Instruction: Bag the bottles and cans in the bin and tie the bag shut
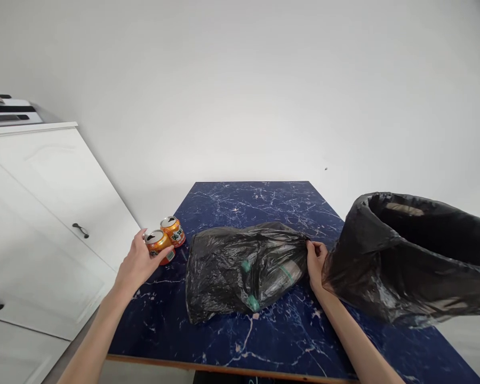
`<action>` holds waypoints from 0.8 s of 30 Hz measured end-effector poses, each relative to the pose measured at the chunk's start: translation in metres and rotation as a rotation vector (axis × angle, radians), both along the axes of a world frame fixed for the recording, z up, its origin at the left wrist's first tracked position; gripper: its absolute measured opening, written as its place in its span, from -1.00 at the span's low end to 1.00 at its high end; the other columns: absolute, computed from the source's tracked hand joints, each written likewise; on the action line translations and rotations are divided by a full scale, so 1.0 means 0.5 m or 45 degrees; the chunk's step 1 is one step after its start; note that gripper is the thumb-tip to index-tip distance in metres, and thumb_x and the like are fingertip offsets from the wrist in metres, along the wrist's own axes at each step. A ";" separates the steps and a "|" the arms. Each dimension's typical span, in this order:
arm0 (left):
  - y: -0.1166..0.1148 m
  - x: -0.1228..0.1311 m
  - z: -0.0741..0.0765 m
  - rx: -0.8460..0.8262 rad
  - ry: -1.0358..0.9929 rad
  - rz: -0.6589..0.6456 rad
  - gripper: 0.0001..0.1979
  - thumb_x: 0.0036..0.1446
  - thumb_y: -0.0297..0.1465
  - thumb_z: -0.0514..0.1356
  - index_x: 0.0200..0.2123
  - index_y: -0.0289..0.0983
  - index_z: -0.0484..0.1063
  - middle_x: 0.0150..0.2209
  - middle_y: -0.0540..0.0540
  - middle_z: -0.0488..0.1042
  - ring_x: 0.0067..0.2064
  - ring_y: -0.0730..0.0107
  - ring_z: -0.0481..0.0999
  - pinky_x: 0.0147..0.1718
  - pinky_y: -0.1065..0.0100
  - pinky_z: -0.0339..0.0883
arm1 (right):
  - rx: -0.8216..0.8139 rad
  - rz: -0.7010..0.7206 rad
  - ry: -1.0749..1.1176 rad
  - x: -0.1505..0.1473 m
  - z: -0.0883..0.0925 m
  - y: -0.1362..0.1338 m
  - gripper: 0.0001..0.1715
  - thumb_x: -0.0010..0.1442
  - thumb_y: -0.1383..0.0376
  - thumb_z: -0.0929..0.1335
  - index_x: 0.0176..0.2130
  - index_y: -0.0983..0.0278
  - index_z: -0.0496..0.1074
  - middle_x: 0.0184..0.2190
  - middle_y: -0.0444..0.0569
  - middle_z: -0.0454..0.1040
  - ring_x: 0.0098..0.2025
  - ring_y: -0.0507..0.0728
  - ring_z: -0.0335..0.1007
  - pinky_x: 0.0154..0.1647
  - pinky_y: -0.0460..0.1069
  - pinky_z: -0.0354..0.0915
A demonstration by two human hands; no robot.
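On the left of the table, my left hand (140, 261) is wrapped round an opened orange drink can (157, 242), thumb on its near side and fingers on its far side. A second orange can (175, 234) stands upright just behind it, its tab hole also open. A black plastic bag (224, 269) lies on its side in the middle. Pale and green items show faintly through its thin film. At its gathered right end, my right hand (317, 264) pinches the plastic between thumb and fingers.
A bin lined with a black bag (384, 282) stands at the right, its mouth wide. The blue marble-patterned table (248, 200) backs onto a white wall. At the left is a white cabinet (52, 213) with dark handles and items on top.
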State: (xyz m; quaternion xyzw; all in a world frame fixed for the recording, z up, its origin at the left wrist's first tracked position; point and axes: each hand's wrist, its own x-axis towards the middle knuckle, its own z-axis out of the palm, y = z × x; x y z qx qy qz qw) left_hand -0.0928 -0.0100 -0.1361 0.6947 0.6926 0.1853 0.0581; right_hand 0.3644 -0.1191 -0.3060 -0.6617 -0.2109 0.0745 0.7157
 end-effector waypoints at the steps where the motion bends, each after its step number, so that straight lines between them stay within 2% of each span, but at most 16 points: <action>1: -0.014 0.003 -0.005 0.044 -0.018 -0.021 0.09 0.18 0.19 0.21 0.51 -0.36 -0.08 0.43 -0.57 0.23 0.03 -0.22 0.67 0.03 -0.06 0.51 | 0.000 0.001 -0.001 0.000 0.000 0.000 -0.47 0.16 -0.24 0.37 -0.33 0.15 0.37 -0.42 -0.12 0.43 -0.28 0.20 0.41 -0.20 0.08 0.33; 3: -0.050 0.010 -0.015 0.189 -0.016 -0.046 0.02 0.21 0.17 0.19 0.48 -0.38 -0.01 0.40 -0.57 0.22 -0.09 -0.11 0.69 -0.06 -0.04 0.54 | 0.001 0.005 -0.002 0.000 0.001 0.000 -0.47 0.17 -0.24 0.37 -0.33 0.15 0.37 -0.43 -0.13 0.44 -0.29 0.20 0.42 -0.20 0.08 0.34; 5: -0.088 0.018 -0.022 0.263 0.006 -0.175 -0.23 0.30 0.10 0.12 0.33 -0.34 0.25 0.26 -0.46 0.39 -0.11 -0.06 0.67 -0.09 0.00 0.54 | 0.003 0.011 -0.001 0.000 0.001 0.000 -0.47 0.18 -0.24 0.37 -0.33 0.15 0.37 -0.43 -0.12 0.44 -0.28 0.21 0.43 -0.20 0.08 0.34; 7: -0.119 0.031 -0.025 0.089 -0.013 -0.485 -0.52 0.38 -0.02 0.06 0.08 -0.25 0.48 0.06 -0.32 0.55 -0.09 -0.02 0.64 -0.06 0.05 0.53 | 0.005 0.021 0.001 -0.001 0.001 0.001 -0.47 0.18 -0.24 0.37 -0.33 0.15 0.38 -0.42 -0.12 0.45 -0.28 0.21 0.43 -0.20 0.09 0.35; 9: -0.138 0.053 -0.024 -0.184 -0.090 -0.832 -0.63 0.42 -0.16 0.01 -0.09 -0.19 0.58 -0.04 -0.25 0.61 -0.02 0.00 0.63 0.04 0.08 0.51 | 0.008 0.030 0.005 -0.001 0.000 0.002 -0.48 0.17 -0.23 0.37 -0.33 0.14 0.38 -0.42 -0.12 0.44 -0.29 0.21 0.42 -0.20 0.08 0.34; 11: -0.149 0.084 -0.023 -0.356 -0.183 -1.063 -0.61 0.43 -0.28 -0.01 -0.12 -0.17 0.64 -0.03 -0.25 0.64 0.05 0.00 0.62 0.15 0.09 0.46 | 0.010 0.043 0.010 0.001 -0.002 0.003 -0.48 0.16 -0.23 0.38 -0.33 0.15 0.38 -0.43 -0.12 0.43 -0.30 0.20 0.41 -0.22 0.08 0.34; 15: -0.159 0.160 -0.036 -0.509 -0.293 -1.316 -0.63 0.39 -0.32 0.06 -0.06 -0.15 0.71 -0.02 -0.22 0.69 0.08 -0.03 0.64 0.17 0.10 0.48 | 0.015 0.070 0.018 0.004 -0.006 0.005 -0.49 0.14 -0.22 0.39 -0.34 0.15 0.39 -0.42 -0.12 0.42 -0.31 0.19 0.40 -0.23 0.08 0.33; 18: -0.156 0.217 -0.067 -0.412 -0.333 -1.361 -0.62 0.42 -0.28 0.08 0.08 -0.16 0.67 0.08 -0.21 0.68 0.15 -0.04 0.63 0.22 0.08 0.47 | 0.022 0.072 0.016 0.003 -0.003 0.006 -0.47 0.14 -0.23 0.38 -0.33 0.15 0.40 -0.41 -0.10 0.44 -0.30 0.21 0.41 -0.21 0.09 0.33; 22: -0.124 0.272 -0.122 -0.032 -0.259 -1.151 -0.60 0.43 -0.32 0.05 0.14 -0.19 0.62 0.16 -0.28 0.63 0.27 -0.20 0.55 0.33 -0.13 0.36 | 0.024 0.065 0.003 0.000 0.004 0.008 -0.44 0.14 -0.27 0.36 -0.33 0.15 0.38 -0.43 -0.10 0.44 -0.29 0.22 0.42 -0.21 0.10 0.34; 24: -0.104 0.289 -0.142 0.048 -0.263 -1.066 -0.61 0.43 -0.34 0.07 0.17 -0.25 0.58 0.18 -0.35 0.59 0.28 -0.26 0.52 0.35 -0.24 0.30 | 0.023 0.063 0.000 -0.001 0.005 0.009 -0.43 0.14 -0.28 0.35 -0.34 0.14 0.37 -0.45 -0.11 0.42 -0.31 0.21 0.41 -0.22 0.10 0.33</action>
